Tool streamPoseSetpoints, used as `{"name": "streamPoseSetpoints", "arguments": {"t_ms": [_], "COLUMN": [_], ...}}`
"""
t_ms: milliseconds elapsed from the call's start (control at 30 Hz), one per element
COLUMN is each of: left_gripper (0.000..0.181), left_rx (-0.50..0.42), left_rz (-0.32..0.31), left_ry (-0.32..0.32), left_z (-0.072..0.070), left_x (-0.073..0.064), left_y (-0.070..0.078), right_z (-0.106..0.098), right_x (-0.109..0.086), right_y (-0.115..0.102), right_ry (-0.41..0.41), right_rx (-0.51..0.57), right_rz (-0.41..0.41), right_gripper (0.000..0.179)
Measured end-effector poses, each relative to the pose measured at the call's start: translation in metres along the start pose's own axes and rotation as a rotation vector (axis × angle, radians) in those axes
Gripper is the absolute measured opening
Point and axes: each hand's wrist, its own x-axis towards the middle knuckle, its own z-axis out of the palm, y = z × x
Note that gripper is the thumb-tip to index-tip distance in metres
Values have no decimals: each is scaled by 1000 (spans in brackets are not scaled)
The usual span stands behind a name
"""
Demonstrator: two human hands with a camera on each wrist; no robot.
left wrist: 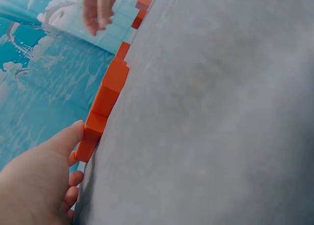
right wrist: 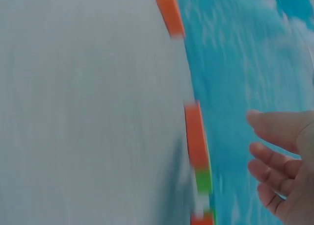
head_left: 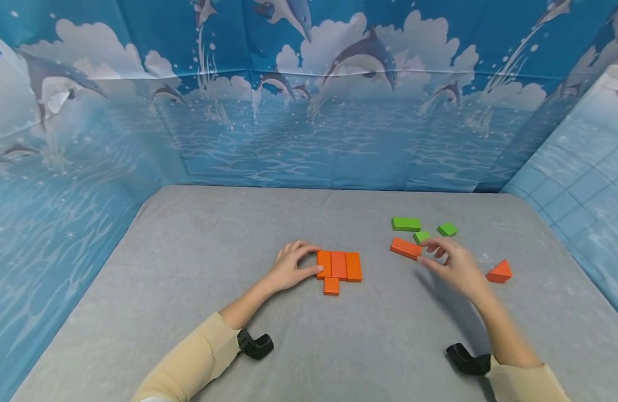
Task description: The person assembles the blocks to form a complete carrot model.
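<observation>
Three upright-lying orange rectangular blocks sit side by side, with a small orange square block (head_left: 331, 286) against their near side. My left hand (head_left: 295, 267) holds the leftmost rectangular block (head_left: 322, 261), its index finger at the far end and its thumb at the near end. In the left wrist view the thumb (left wrist: 68, 139) touches an orange face. My right hand (head_left: 451, 262) is raised off the table with fingers loosely bent and nothing between them. Just left of it lies a single orange block (head_left: 405, 249); another orange piece is mostly hidden behind the hand.
Beyond the right hand lie a long green block (head_left: 406, 224) and two small green blocks, one being this square (head_left: 446, 229). An orange triangular block (head_left: 499, 272) rests farther right. The grey table (head_left: 178, 268) is backed by a dolphin-printed curtain (head_left: 309, 139).
</observation>
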Motion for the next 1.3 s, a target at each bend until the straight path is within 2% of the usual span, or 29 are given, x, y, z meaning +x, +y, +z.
{"name": "streamPoseSetpoints", "arguments": {"t_ms": [200, 400, 767, 1200, 1300], "left_gripper": [44, 44, 44, 45, 44], "left_rx": [8, 4, 9, 1, -1], "left_rz": [-11, -6, -18, -23, -13], "left_ry": [-11, -13, -15, -10, -2], "left_z": [0, 0, -1, -2, -1], "left_x": [0, 0, 1, -1, -1], "left_y": [0, 1, 3, 1, 1], "right_z": [-25, -31, -29, -26, -25], "right_x": [-19, -31, -30, -26, -25], "right_y": [36, 53, 56, 55, 53], "right_ry": [-57, -135, -223, -251, -225], "right_rx": [-48, -72, -131, -136, -119], "right_rz": [75, 122, 191, 204, 179], "right_gripper": [31, 36, 35, 35, 37]}}
